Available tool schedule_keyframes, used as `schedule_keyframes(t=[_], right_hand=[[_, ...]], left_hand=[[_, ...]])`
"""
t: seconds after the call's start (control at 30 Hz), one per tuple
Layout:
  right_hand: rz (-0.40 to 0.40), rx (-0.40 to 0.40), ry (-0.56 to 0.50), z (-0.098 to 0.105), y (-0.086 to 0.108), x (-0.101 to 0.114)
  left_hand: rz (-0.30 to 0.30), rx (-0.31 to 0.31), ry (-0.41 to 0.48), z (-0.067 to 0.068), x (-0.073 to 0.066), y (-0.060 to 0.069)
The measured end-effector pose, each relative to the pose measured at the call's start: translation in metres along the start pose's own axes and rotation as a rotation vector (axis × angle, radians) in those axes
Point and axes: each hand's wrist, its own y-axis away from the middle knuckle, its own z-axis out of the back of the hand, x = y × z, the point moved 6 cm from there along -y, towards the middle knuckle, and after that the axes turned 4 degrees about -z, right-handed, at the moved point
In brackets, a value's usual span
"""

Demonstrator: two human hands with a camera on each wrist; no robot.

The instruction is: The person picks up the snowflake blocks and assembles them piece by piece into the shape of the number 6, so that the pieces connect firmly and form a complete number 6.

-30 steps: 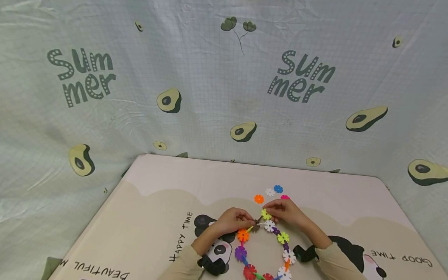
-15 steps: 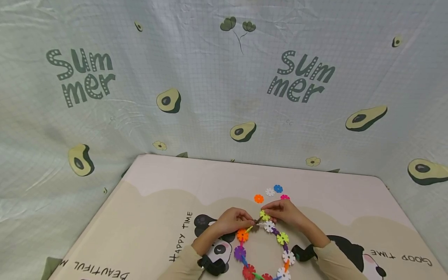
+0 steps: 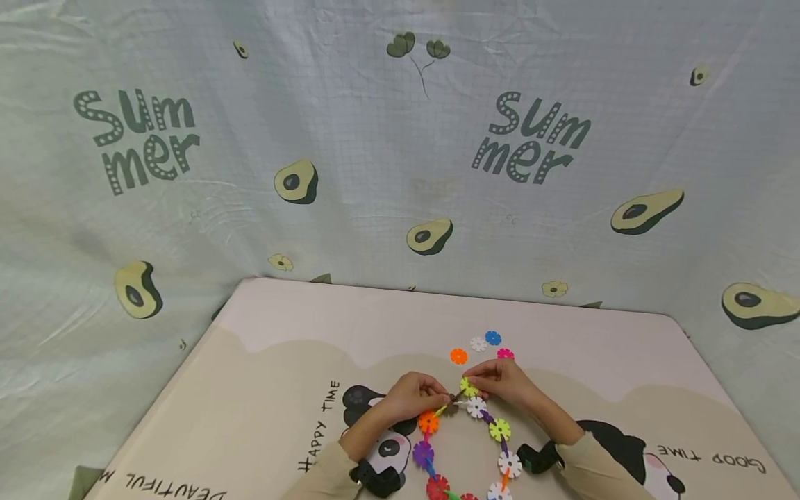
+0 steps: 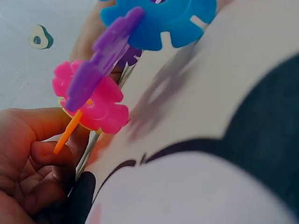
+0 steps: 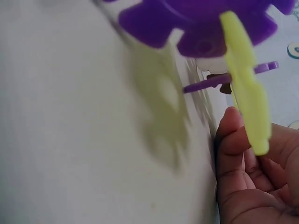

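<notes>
A ring of linked plastic snowflake discs, several colours, lies on the table; its near part runs out of the head view. At its far end my left hand (image 3: pixel 409 397) pinches a brown snowflake disc (image 3: pixel 451 406). Beside it, my right hand (image 3: pixel 506 382) pinches a yellow snowflake disc (image 3: pixel 469 387), which meets the brown one; fingers partly hide the joint. In the left wrist view, an orange disc (image 4: pixel 69 130), a pink disc (image 4: pixel 110 112) and a purple disc (image 4: pixel 100 60) are linked near the left hand. The right wrist view shows a yellow-green link disc (image 5: pixel 247 84) edge-on before the right hand.
Beyond the hands lie loose snowflake discs: orange (image 3: pixel 459 356), white (image 3: pixel 478 344), blue (image 3: pixel 493 338) and pink (image 3: pixel 505 354). A printed panda mat covers the table (image 3: pixel 281 417). Behind its far edge hangs a patterned curtain (image 3: pixel 375 139).
The whole head view has shifted slightly, so the scene sits a little further left. The right hand has brought the yellow disc marginally closer to the brown one; the left hand keeps its grip.
</notes>
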Motion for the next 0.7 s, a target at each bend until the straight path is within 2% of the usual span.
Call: schedule_keyframes(t=[0.13,0.4,0.5,0.7], right_hand=[[0.011,-0.005,0.004,-0.001,0.001,0.002],[-0.001,0.004,0.023,0.004,0.004,0.001],[0.011,0.003,0.025,0.009,0.006,0.001],[0.036,-0.074,0.062,0.026,0.014,0.0]], left_hand=[[-0.006,-0.003,-0.005,0.001,-0.001,-0.001],[-0.017,0.058,-0.003,0.0,-0.004,-0.007],[-0.005,0.099,0.009,0.001,-0.002,-0.01],[0.047,0.184,0.094,0.008,0.004,-0.013]])
